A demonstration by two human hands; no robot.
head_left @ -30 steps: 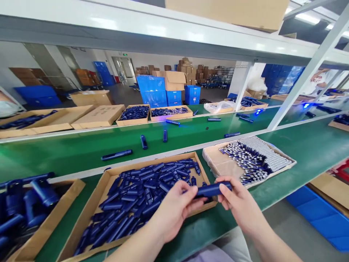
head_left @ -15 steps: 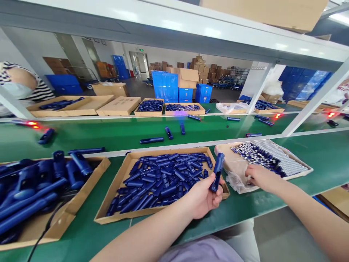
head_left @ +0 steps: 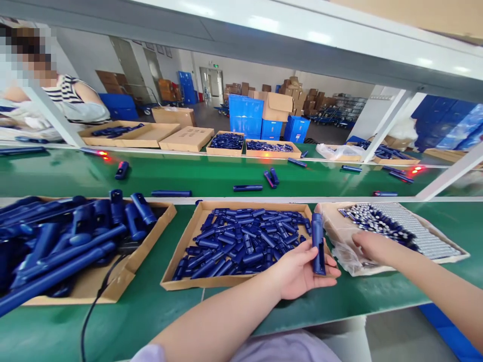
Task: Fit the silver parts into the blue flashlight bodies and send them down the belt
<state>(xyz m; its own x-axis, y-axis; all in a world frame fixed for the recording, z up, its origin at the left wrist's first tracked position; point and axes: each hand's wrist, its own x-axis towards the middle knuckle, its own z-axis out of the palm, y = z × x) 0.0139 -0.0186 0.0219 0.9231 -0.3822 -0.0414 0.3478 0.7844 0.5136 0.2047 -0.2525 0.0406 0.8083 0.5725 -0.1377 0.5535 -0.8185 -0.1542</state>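
Observation:
My left hand (head_left: 302, 274) holds a dark blue tube (head_left: 318, 246) upright, its cut-out side facing me. The thumb presses on the tube while the other fingers stretch out behind it. A cardboard tray (head_left: 180, 251) full of shorter blue plastic parts (head_left: 247, 241) lies just beyond that wrist. My right hand (head_left: 372, 246) reaches into the near left part of a plastic-lined tray (head_left: 332, 226). Its fingers are bent together, and whatever they hold is hidden. In that tray, small silver cylinders (head_left: 422, 226) stand in rows beside a loose heap of dark-and-silver pieces (head_left: 381, 221).
Longer blue tubes fill a cardboard box (head_left: 124, 284) on the left, with a black cable (head_left: 92, 311) over its edge. Blue tubes lie on the green belt (head_left: 211, 176) beyond. A white post (head_left: 445, 173) rises at the right. Another person (head_left: 75, 98) sits across the belt.
The view has swung left. The tube in my left hand has turned more upright, and that hand's fingers have straightened. My right hand remains at the lined tray.

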